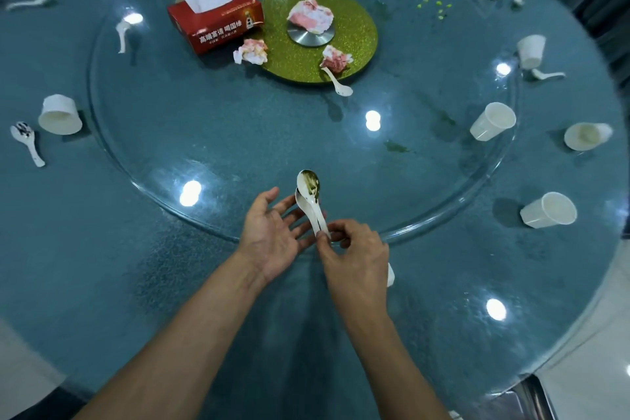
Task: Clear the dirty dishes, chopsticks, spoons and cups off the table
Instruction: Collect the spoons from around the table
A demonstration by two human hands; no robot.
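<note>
Two stacked white spoons (309, 196), the upper one smeared with green, are pinched by their handles in my right hand (354, 257) over the near edge of the glass turntable (143, 167). My left hand (272, 232) is spread open, palm up, just left of the spoons, its fingertips under the handles. Around the blue round table (102, 266) lie several white cups, such as one on its side at the left (60, 114) and one at the near right (549, 210). Loose spoons lie at the far left (27, 143), beside the green disc (339, 82) and at the right (547, 74).
A red tissue box (218, 19) stands at the centre beside a green glitter disc (354, 34). Crumpled pink-stained napkins (310, 15) and green peas (439, 8) are scattered across the far half. A white object (390, 274) peeks out beneath my right wrist.
</note>
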